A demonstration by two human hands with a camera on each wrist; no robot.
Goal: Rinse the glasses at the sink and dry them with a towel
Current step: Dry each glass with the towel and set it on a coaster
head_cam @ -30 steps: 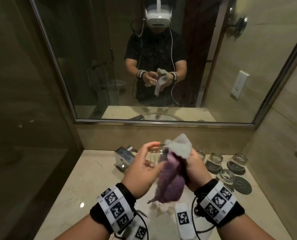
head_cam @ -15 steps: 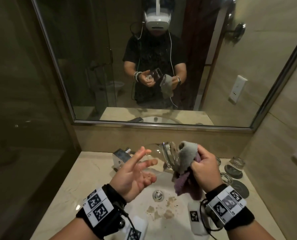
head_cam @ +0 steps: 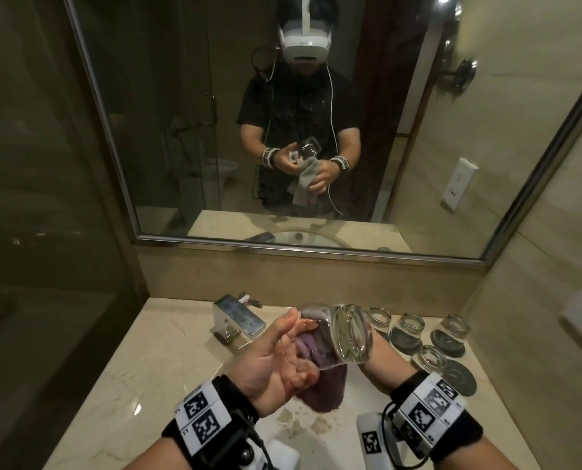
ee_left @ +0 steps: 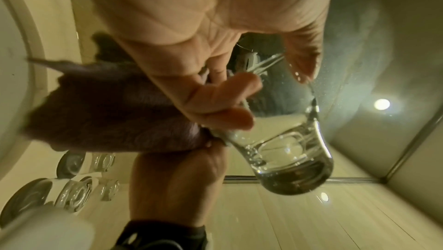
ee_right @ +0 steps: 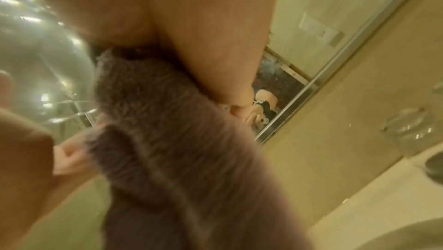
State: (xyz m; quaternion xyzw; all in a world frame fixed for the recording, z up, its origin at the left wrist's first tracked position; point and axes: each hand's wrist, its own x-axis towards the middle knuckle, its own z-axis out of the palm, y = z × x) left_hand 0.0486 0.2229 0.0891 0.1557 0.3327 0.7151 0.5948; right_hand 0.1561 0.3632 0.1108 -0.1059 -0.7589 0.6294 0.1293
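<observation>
my left hand (head_cam: 276, 359) grips the glass (head_cam: 345, 334) between thumb and curled fingers, tilted over the sink (head_cam: 350, 407). my right hand (ee_left: 177, 182), mostly hidden behind the glass, clutches the purple towel (head_cam: 323, 385) bunched just beside it. four more glasses (head_cam: 406, 330) stand on dark coasters (head_cam: 459, 381) to the right on the counter (head_cam: 130, 368).

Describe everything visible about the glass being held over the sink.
The glass is clear, smooth-walled, with a thick heavy base; droplets cling near the base in the left wrist view. It is tipped on its side above the sink basin, its open mouth angled toward the camera in the head view. The left hand holds it with fingertips and thumb. The purple towel, gripped by the right hand, lies against its underside. It touches none of the glasses on the counter.
</observation>
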